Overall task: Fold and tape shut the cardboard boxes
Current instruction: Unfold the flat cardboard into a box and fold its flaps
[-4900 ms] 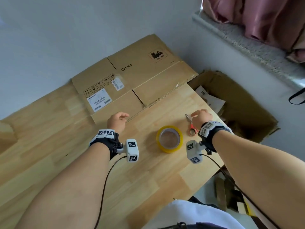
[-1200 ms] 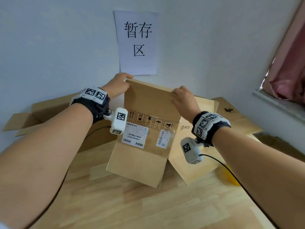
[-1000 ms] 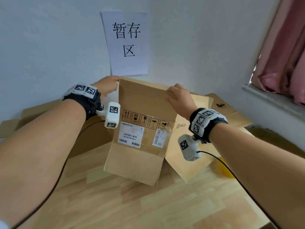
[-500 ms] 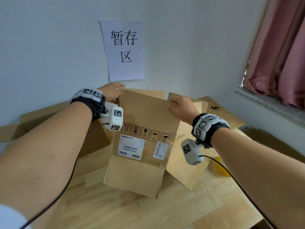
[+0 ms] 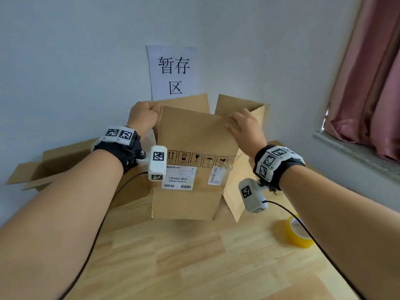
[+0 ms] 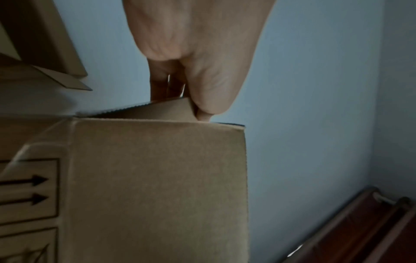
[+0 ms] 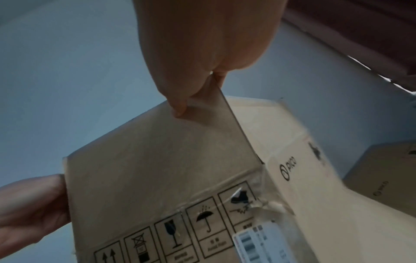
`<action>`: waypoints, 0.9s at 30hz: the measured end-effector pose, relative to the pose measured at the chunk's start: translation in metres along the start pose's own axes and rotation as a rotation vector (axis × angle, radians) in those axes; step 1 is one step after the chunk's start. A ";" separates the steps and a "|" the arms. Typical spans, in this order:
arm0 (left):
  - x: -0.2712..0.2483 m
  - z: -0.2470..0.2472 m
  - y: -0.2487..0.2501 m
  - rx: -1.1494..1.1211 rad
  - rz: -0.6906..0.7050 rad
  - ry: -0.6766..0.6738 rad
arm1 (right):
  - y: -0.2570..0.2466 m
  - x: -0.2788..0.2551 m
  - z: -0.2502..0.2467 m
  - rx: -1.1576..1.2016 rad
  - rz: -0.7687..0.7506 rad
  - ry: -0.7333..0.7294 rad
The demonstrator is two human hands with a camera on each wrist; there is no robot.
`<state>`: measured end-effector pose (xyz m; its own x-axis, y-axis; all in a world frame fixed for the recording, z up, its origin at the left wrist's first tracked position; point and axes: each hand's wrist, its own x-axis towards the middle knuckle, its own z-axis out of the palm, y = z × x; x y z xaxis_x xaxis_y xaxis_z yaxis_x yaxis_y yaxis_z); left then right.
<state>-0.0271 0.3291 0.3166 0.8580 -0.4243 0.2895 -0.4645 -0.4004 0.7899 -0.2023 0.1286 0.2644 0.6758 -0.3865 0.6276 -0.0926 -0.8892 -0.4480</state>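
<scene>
So the cardboard box (image 5: 190, 148) is standing half-opened on the desk (image 5: 194, 256), right under the paper sign (image 5: 173, 72) on the wall. Left hand (image 5: 141, 116) has its fingers (image 6: 200, 99) pinching the box's top left corner, and right hand (image 5: 244, 128) pinches the top right edge, thumb in front. Yellow tape roll (image 5: 298, 233) sits on the desk right of the box.

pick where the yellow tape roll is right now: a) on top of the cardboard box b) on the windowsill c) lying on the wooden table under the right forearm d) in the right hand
c: the yellow tape roll lies on the wooden table below the right forearm, while the right hand and left hand both grip the top edge of the cardboard box.
</scene>
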 end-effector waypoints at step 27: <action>-0.108 0.111 0.006 0.468 -0.057 -0.229 | 0.075 -0.048 -0.012 0.253 0.601 -0.582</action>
<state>-0.1468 0.2823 0.2296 0.8395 -0.5366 0.0860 -0.5111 -0.7259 0.4602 -0.2503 0.0769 0.2083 0.8370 -0.5250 -0.1543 -0.4349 -0.4670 -0.7699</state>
